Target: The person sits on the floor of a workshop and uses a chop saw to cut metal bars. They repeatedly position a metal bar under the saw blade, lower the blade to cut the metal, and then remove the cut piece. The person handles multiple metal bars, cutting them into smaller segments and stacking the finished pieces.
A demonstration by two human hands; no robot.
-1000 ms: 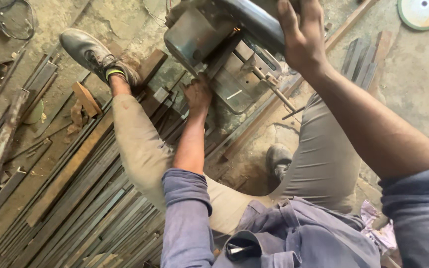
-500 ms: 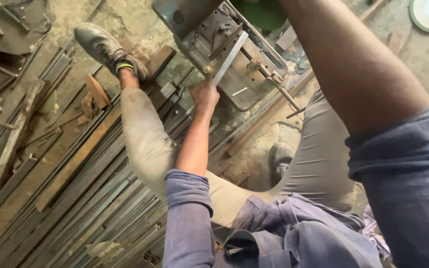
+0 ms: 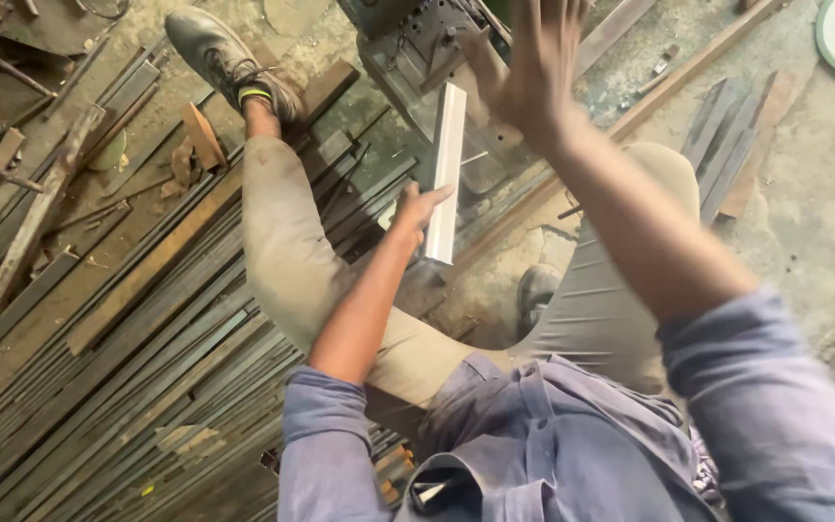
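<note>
Left hand (image 3: 419, 207) grips pale metal bar (image 3: 445, 174); right hand (image 3: 533, 68) open (blurred).

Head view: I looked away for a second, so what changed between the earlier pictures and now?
The right hand came off the saw handle and now hangs open and blurred above it. The left hand drew a pale metal bar out from the saw towards the body. The outstretched leg and the floor bars stayed put.
</note>
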